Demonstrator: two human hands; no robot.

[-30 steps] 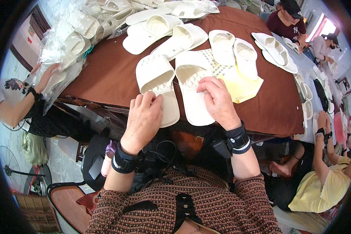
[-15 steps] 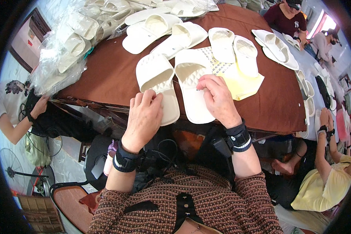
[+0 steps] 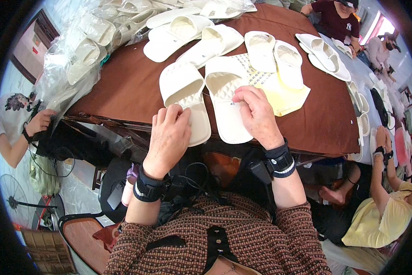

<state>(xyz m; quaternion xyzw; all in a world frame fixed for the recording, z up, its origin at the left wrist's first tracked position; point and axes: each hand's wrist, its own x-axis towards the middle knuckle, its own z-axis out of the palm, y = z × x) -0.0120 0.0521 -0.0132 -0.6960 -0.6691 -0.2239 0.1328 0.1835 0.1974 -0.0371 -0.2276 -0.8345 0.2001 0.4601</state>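
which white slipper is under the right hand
The slipper nearest the yellow sheet, right one of the front pair; the right hand rests on it, while the left hand covers its neighbour.

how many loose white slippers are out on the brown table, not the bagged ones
About 10: two under the left hand and right hand, four behind them, two mid-table, two at the right edge. Bagged ones may hide more.

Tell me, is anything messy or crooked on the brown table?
Nothing is broken or spilled. The two white slide slippers under the left hand and right hand lie neatly side by side. Only the pale yellow paper sheet sits askew, partly tucked under other slippers.
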